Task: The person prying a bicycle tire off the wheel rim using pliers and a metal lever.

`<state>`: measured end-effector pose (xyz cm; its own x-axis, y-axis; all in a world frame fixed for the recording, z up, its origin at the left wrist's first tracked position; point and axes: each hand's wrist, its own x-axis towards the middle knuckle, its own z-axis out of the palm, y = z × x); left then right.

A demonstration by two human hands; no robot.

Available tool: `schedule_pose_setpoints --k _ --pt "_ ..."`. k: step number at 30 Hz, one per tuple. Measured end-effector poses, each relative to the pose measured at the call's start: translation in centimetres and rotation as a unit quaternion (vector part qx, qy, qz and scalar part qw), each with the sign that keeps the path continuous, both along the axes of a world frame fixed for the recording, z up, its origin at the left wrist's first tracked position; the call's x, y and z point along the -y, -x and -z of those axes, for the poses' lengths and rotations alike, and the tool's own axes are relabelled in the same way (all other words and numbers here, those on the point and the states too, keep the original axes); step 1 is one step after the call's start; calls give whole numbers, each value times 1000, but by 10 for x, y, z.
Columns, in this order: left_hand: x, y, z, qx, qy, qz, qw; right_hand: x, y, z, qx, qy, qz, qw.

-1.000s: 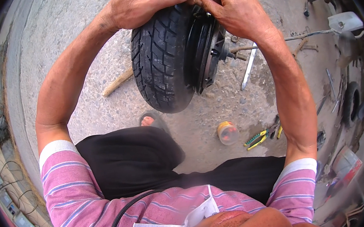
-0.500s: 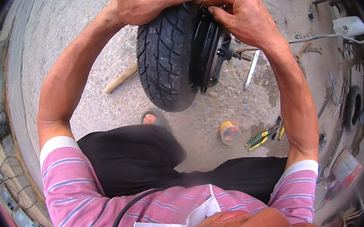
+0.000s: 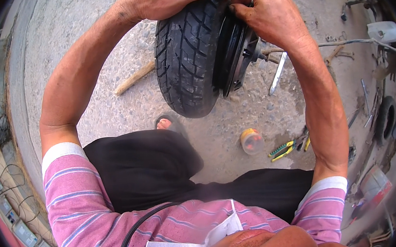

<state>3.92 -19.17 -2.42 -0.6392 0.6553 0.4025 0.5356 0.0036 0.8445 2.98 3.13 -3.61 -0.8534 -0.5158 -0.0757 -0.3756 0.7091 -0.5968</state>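
Note:
In front of me a wheel stands upright, with a black treaded tire [image 3: 184, 65] and a dark metal rim [image 3: 228, 56] on its right side. My left hand [image 3: 172, 0] is closed over the top of the tire, its thumb stretched across the tread toward the rim; its other fingers are partly beyond the picture's upper edge. At the upper right edge of the tire, by the rim, my right hand [image 3: 271, 14] is closed in a pinch. What sits between those fingertips is hidden. An axle [image 3: 262, 54] sticks out of the hub below my right wrist.
A wooden stick [image 3: 134, 78] lies left of the wheel and a flat metal bar [image 3: 278, 74] right of it. Nearer me are a small clear tub [image 3: 252, 141] and green-and-yellow pliers [image 3: 283, 151]. Another tire [image 3: 385, 120] and tools lie at the far right.
The wheel and both hands have shifted slightly right and up in the picture. My right fingers stay pinched at the tire's edge, and my left hand stays on top.

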Motion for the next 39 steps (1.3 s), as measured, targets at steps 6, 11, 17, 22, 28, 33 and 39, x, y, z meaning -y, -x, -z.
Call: schedule_pose_setpoints --k 6,11,17,22,28,33,39 --pt "7 7 12 -49 -11 -6 999 10 1 15 -54 21 -6 998" --pt "-3 -6 -26 -126 143 -112 975 11 0 16 -156 62 21 986" --pt "-6 -23 -1 -128 111 -151 974 8 -5 46 44 153 42 986" --pt "-19 -18 -11 -139 149 -165 965 -21 6 65 39 240 -19 970" --pt "-24 -16 -3 -164 187 -170 954 -38 -15 40 25 150 -95 984" --pt "-37 -19 -6 -176 143 -169 959 -64 -6 49 136 175 -70 973" --pt "-59 -48 -20 35 21 -205 978 -92 1 76 247 223 3 943"
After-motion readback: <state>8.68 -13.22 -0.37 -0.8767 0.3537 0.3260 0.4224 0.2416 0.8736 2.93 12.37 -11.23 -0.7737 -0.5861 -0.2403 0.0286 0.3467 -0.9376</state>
